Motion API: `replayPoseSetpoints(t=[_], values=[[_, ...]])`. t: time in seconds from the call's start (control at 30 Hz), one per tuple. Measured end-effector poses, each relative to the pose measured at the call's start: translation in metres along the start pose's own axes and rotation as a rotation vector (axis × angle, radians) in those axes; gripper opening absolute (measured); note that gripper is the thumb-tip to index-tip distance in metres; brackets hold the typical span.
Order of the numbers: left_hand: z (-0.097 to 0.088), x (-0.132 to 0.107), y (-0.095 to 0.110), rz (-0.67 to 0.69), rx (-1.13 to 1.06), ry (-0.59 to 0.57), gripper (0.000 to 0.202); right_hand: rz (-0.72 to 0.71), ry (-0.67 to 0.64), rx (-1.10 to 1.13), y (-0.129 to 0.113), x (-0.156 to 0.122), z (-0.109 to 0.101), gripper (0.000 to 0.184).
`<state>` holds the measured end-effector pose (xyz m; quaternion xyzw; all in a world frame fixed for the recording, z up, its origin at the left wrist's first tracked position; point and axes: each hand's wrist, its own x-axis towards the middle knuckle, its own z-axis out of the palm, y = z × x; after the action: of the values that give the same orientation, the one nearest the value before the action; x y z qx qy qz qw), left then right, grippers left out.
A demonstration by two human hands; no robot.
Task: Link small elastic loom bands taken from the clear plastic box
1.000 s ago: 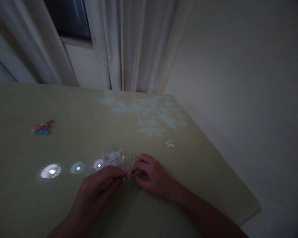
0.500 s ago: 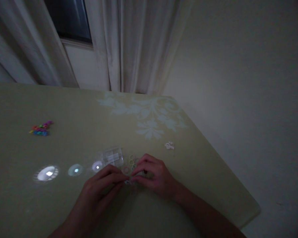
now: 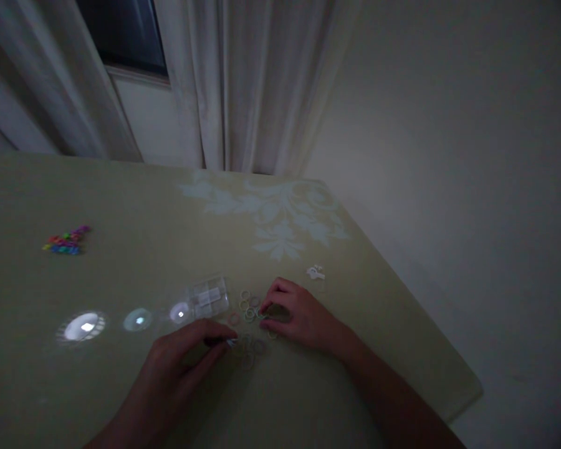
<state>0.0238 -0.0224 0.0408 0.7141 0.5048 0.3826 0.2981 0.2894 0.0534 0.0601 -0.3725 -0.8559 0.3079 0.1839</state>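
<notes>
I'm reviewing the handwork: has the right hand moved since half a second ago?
Yes. Judged against the printed flower, the right hand has shifted rightward and slightly farther away, widening its gap from the left hand.

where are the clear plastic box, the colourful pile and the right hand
Clear plastic box (image 3: 209, 296): head view, whitish patch at its middle.
Colourful pile (image 3: 66, 242): head view, its middle.
Right hand (image 3: 305, 318): head view, back of the hand.

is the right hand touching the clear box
Apart: the head view shows the right hand well to the right of the box, with rings and tabletop between them.
</notes>
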Motion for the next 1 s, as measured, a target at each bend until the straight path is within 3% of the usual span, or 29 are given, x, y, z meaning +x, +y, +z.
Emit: replayPoseSetpoints(t=[0.17, 0.3, 0.67, 1.0], values=[[0.0, 0.003, 0.001, 0.078, -0.026, 0.018, 0.013, 0.044, 0.044, -0.006, 0.0, 0.0, -0.013, 0.007], [0.0, 0.004, 0.002, 0.093, -0.031, 0.004, 0.014, 0.088, -0.019, -0.065, 0.002, 0.0, -0.019, 0.007], [0.001, -0.003, -0.003, 0.008, -0.027, -0.008, 0.016, 0.149, -0.089, -0.106, -0.001, -0.002, -0.011, 0.005], [0.002, 0.0, -0.003, 0.093, -0.03, -0.005, 0.017, 0.156, -0.083, -0.129, -0.001, -0.003, -0.011, 0.006]])
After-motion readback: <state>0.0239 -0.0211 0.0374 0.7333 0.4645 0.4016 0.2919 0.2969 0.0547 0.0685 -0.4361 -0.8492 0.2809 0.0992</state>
